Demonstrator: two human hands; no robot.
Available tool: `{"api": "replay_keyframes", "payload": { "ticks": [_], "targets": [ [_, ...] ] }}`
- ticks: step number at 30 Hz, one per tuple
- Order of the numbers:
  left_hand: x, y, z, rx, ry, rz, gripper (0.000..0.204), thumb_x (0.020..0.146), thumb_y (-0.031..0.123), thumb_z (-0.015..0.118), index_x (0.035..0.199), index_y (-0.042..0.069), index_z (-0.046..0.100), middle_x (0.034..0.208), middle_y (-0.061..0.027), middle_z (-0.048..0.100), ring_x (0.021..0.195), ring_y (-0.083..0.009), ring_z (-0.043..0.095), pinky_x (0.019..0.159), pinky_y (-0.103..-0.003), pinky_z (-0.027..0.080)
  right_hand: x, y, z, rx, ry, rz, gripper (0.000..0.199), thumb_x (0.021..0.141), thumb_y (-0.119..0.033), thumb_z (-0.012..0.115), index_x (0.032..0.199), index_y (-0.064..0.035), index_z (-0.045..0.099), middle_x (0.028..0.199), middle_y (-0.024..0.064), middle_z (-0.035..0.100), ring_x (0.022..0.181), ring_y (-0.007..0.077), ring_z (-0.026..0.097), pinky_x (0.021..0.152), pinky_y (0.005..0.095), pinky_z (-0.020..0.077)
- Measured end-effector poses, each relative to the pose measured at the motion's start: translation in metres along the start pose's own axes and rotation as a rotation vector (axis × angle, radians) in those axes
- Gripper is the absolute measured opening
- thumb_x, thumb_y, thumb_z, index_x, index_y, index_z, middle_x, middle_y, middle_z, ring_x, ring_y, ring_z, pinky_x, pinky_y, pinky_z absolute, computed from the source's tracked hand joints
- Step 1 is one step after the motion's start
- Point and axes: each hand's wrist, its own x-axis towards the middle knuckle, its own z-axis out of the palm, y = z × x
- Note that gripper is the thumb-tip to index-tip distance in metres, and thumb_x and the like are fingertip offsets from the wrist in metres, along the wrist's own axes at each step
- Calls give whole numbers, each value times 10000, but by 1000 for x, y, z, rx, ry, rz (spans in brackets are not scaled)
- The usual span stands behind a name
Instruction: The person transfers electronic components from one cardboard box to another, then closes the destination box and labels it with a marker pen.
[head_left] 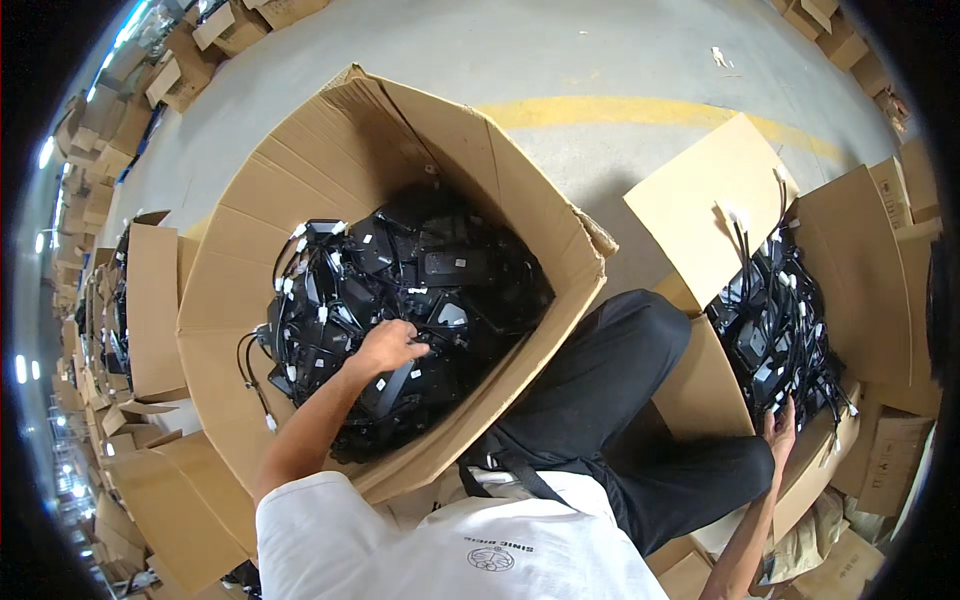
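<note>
A large open cardboard box (300,170) stands in front of me, filled with several black power adapters (440,270) and their cables with white ties. My left hand (388,346) reaches into it and closes on a black adapter in the pile. My right hand (780,428) rests at the near edge of a second open box (870,260) to my right, touching its heap of black adapters (775,330); whether it holds one I cannot tell. My legs in black trousers (620,400) lie between the two boxes.
Grey concrete floor with a yellow line (620,110) lies beyond the boxes. More open and flat cardboard boxes (150,310) crowd the left side, and smaller cartons (890,450) sit at the right and along the far edges.
</note>
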Motion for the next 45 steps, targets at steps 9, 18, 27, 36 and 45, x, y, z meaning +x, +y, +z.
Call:
{"api": "replay_keyframes", "payload": {
  "ticks": [9, 18, 27, 36, 45],
  "targets": [
    [-6, 44, 26, 268, 212, 278, 265, 799, 228, 765, 961, 33, 690, 1030, -135, 618, 1031, -314, 592, 881, -427, 487, -4, -23, 8, -90, 23, -40, 566, 935, -67, 648, 1466, -30, 458, 1089, 121, 638, 958, 197, 593, 870, 309, 487],
    [51, 68, 40, 353, 294, 641, 556, 843, 62, 576, 1384, -8, 475, 1354, -207, 518, 1222, -356, 529, 987, -420, 451, -13, -12, -13, -394, 207, -287, 288, 847, -228, 722, 993, 16, 677, 972, 251, 671, 922, 409, 644, 812, 455, 515],
    [34, 44, 56, 39, 137, 342, 541, 1046, 421, 361, 1251, -34, 570, 1206, -289, 650, 1108, -403, 642, 959, -470, 498, -26, -51, 7, -315, 125, -81, 341, 869, -299, 713, 1059, -18, 693, 1094, 203, 656, 1062, 378, 624, 926, 458, 508],
    [38, 65, 37, 63, 93, 470, 433, 1039, 243, 368, 1404, 30, 462, 1230, -277, 619, 1111, -439, 607, 936, -487, 484, -27, -53, 2, -291, 173, -84, 368, 868, -296, 728, 1097, -10, 691, 1095, 201, 653, 1058, 378, 624, 927, 448, 511],
    [59, 35, 46, 16, 185, 583, 510, 1001, 173, 439, 1481, 2, 404, 1269, -278, 586, 1144, -438, 568, 944, -465, 477, -32, -51, 4, -274, 163, -79, 362, 872, -307, 717, 1077, -10, 692, 1096, 212, 659, 1071, 385, 624, 929, 462, 509]
  ]
}}
